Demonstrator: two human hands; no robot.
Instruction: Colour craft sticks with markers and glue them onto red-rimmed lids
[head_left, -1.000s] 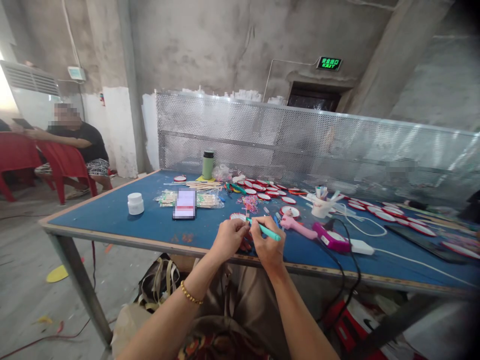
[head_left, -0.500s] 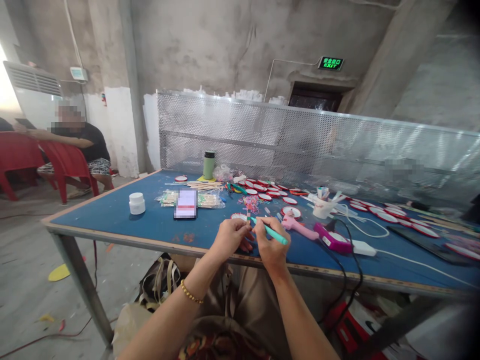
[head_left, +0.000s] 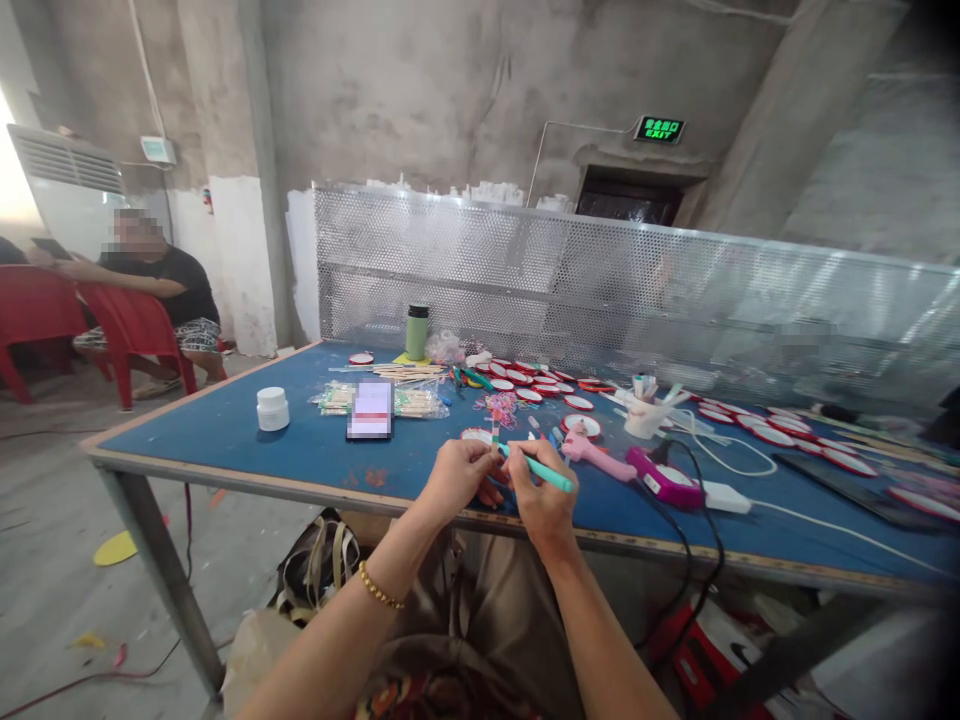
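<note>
My right hand (head_left: 543, 502) is closed around a turquoise marker pen (head_left: 552, 474), its tip end pointing left. Pinched upright in my left hand (head_left: 459, 474) is a thin stick (head_left: 496, 430) with coloured bands along it. The pen's tip meets the stick or lies very close to it; I cannot tell which. Just behind my left fingers lies a white disc with a red rim (head_left: 475, 435), partly covered by the hand. Beyond the hands is a heap of small pink and mixed-colour bands (head_left: 501, 406).
A phone (head_left: 372, 410) lies over bagged wooden sticks (head_left: 420, 402), left of which stands a white jar (head_left: 272, 409). A green bottle (head_left: 417, 332) is farther back. Rightward are a pink glue gun (head_left: 600, 457), purple power strip (head_left: 664, 477), cup of pens (head_left: 642, 415) and cables. A person sits at far left.
The marker pen has shifted slightly left and down against the stick. Both hands keep nearly the same place and grip.
</note>
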